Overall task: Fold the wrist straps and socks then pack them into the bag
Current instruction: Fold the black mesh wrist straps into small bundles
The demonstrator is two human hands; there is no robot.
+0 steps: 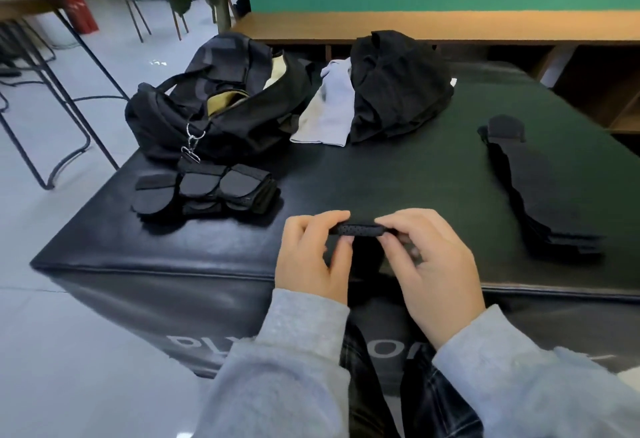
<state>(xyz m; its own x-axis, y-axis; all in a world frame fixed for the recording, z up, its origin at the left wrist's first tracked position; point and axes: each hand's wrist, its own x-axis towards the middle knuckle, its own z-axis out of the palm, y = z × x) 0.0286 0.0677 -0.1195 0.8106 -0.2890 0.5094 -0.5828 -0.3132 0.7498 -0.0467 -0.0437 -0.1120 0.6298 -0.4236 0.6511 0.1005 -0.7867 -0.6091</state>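
The left hand and the right hand both pinch one black wrist strap, each at one end of its folded edge, with thumbs under and fingers on top. The strap is held just above the near edge of the black bench, and the part that hangs below the fold is dark and hard to see between the palms.

The step in hand seems to be folding this strap. To do it well, the person should keep the two ends level, bring the edges together so that they match, then press the fold flat on the bench before letting go. If one hand pulls more than the other, the strap will probably twist and the fold will open.

Left of the strap, further on the bench, lies a pile of folded straps; the new one should probably go there, in the same direction. Behind this pile stands the bag, open, with a light lining that shows inside. Right of the bag lie grey socks, touching a heap of black cloth. Far right of the strap lies a long stack of flat straps, not yet folded, so much of the task remains.
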